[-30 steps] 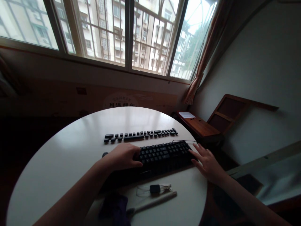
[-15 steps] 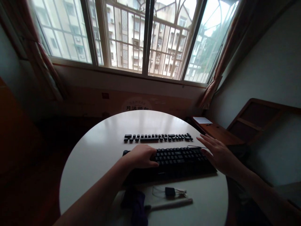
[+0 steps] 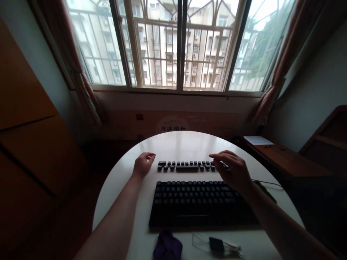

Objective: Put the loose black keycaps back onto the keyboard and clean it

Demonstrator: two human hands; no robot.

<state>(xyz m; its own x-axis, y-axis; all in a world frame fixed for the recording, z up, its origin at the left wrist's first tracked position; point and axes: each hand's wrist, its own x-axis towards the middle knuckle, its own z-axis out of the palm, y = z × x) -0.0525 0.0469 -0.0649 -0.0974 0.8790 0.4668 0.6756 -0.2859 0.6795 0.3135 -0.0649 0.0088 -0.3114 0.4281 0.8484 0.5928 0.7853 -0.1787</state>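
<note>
Head view: two rows of loose black keycaps (image 3: 187,168) lie on the white round table (image 3: 187,144), beyond the black keyboard (image 3: 195,196). Their long axis goes from left to right, almost parallel to the keyboard. My right hand (image 3: 235,169) is nearer: it covers their right end, with index finger and thumb apart. My left hand (image 3: 143,165) is just beside their left end, fingers curled; if its fingertips meet, I cannot tell.

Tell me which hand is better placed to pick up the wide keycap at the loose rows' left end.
Likely the left hand: it's just beside the wide keycap; the right hand is near the opposite end.
</note>
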